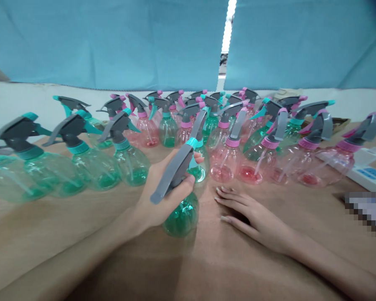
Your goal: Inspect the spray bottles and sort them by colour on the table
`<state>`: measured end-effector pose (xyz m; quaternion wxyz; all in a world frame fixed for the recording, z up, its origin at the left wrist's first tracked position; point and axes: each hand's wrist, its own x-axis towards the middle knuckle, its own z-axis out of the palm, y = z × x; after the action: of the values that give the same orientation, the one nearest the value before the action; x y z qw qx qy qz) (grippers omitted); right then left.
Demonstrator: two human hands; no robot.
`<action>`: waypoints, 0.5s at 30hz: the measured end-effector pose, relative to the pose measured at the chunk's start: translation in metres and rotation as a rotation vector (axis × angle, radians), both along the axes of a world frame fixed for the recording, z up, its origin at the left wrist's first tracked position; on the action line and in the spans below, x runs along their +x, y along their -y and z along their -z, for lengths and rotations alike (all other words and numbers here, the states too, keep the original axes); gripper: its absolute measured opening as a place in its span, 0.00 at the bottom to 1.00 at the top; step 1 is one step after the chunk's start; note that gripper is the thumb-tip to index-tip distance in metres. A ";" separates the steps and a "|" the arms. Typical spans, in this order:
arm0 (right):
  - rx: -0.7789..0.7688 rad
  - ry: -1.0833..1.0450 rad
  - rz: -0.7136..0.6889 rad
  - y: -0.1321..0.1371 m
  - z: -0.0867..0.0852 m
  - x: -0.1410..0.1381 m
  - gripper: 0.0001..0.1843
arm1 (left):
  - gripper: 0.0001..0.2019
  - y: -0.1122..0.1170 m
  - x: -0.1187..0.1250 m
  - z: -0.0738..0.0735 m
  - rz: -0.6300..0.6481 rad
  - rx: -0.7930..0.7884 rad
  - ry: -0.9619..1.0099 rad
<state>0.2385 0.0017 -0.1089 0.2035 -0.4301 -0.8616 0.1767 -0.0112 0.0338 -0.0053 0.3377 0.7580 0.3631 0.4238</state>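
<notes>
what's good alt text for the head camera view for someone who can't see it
A person's left hand grips a green spray bottle near its grey spray head at a brown table; the right hand is open beside it, holding nothing. Beyond stand many more bottles, the front row green at left and pink at right, before a blue sheet.

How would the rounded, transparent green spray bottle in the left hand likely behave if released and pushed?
The transparent green spray bottle may tip: its bulky grey-and-turquoise trigger head sits high above a rounded body. Its glossy surface could be slippery. The see-through walls suggest thin plastic, probably light.
</notes>
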 end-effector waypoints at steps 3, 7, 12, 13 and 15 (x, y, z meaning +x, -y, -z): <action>-0.004 0.005 -0.004 0.000 0.000 0.000 0.25 | 0.15 0.001 0.001 -0.001 -0.004 -0.027 -0.011; -0.003 -0.004 -0.001 0.000 0.000 -0.001 0.25 | 0.16 0.001 0.002 -0.002 -0.018 -0.034 -0.019; -0.005 0.006 0.002 0.000 -0.001 0.000 0.25 | 0.17 0.002 0.002 -0.003 -0.049 -0.004 -0.075; -0.007 0.016 0.001 0.000 -0.001 0.000 0.25 | 0.17 0.002 0.001 -0.004 -0.055 0.002 -0.082; -0.013 0.030 0.001 0.000 -0.001 0.000 0.25 | 0.16 0.002 0.001 -0.004 -0.060 0.012 -0.097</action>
<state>0.2383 0.0015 -0.1080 0.1878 -0.4344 -0.8632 0.1758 -0.0104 0.0315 -0.0011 0.3023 0.7685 0.3988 0.3986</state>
